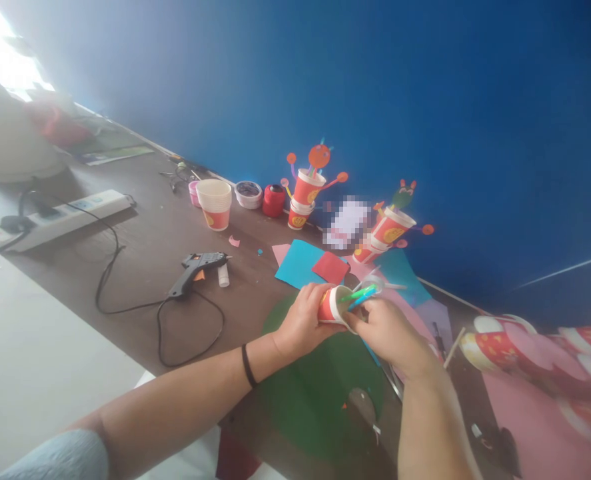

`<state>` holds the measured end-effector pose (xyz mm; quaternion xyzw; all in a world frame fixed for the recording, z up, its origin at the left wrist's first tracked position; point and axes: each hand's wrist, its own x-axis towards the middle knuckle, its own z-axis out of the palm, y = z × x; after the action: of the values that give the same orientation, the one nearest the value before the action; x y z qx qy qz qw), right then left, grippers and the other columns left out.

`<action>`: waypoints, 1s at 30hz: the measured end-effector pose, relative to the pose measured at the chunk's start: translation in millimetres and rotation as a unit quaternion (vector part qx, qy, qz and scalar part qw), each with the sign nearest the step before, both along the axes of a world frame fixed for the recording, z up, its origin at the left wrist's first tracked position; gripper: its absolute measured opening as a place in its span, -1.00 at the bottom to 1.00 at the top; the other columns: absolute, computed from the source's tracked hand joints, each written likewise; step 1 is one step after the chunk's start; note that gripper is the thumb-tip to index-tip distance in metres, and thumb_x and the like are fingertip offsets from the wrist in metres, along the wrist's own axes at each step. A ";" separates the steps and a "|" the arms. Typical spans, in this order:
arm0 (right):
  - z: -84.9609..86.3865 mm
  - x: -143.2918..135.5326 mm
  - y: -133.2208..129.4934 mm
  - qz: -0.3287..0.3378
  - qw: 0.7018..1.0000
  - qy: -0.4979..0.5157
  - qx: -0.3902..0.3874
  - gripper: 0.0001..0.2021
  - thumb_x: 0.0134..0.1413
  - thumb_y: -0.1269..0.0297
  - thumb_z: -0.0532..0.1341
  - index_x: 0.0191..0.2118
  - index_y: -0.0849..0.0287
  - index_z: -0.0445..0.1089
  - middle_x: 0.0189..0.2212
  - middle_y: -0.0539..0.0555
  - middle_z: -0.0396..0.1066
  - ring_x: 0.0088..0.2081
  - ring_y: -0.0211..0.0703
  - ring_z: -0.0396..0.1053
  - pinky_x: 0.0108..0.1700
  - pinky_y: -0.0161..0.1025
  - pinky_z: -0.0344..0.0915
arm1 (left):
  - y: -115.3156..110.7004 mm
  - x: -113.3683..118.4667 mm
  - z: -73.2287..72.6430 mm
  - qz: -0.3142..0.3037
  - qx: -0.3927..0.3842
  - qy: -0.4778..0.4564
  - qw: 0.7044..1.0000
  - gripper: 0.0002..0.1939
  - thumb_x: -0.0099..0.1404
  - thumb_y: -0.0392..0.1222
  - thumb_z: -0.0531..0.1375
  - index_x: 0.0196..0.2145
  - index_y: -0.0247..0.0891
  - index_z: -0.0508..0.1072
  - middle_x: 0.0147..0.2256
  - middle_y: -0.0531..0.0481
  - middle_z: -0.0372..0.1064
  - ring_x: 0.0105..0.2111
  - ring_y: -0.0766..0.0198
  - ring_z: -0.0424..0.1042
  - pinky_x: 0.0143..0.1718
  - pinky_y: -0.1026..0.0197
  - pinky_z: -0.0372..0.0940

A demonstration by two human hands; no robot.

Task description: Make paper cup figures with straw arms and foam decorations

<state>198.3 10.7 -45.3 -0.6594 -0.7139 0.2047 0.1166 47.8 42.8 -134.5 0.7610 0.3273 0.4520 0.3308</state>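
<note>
A red and white paper cup (329,304) lies tilted on its side in my left hand (302,317), whose fingers wrap round it. Its mouth faces right. Out of the mouth stick a green straw (356,293) and a blue straw (364,297). My right hand (388,330) is closed at the cup's rim, with thumb and fingers pinching at the lower part of the straws; its fingertips are partly hidden. Beneath both hands lies a round green sheet (305,400), and behind the cup are a blue paper (298,263) and a red paper (331,267).
A glue gun (195,270) with a looping cord lies left, beside a small white tube (224,275). Stacked paper cups (215,203) stand behind. Two cup figures (308,187) (392,227) stand along the blue wall. A power strip (75,217) is far left; decorated cups (500,347) lie right.
</note>
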 end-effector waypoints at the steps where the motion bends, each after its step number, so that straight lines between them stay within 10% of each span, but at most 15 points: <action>1: 0.0 -0.2 0.6 0.002 1.000 0.002 -0.003 -0.71 0.10 0.12 0.05 -0.53 0.15 0.30 -0.57 -0.01 0.37 -0.49 -0.19 0.28 -0.50 -0.34 0.10 | 0.1 0.3 -0.8 0.002 -0.001 0.002 1.000 -0.38 0.07 0.06 0.28 0.03 -0.21 0.22 -0.09 -0.15 0.27 -0.09 0.05 0.25 -0.05 0.01 0.21; 30: -8.8 -0.3 6.8 0.000 1.000 -0.028 0.013 -0.66 0.11 0.07 0.04 -0.53 0.13 0.36 -0.54 0.06 0.43 -0.47 -0.13 0.35 -0.52 -0.33 0.09 | -1.7 3.9 -8.0 0.033 -0.023 -0.001 0.999 -0.42 0.06 -0.01 0.31 -0.01 -0.19 0.22 -0.09 -0.12 0.26 -0.10 0.06 0.26 -0.08 0.00 0.23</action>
<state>198.0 17.6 -54.1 -0.6636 -0.7192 0.1767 0.1052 51.7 41.1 -142.5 0.7415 0.3622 0.4559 0.3333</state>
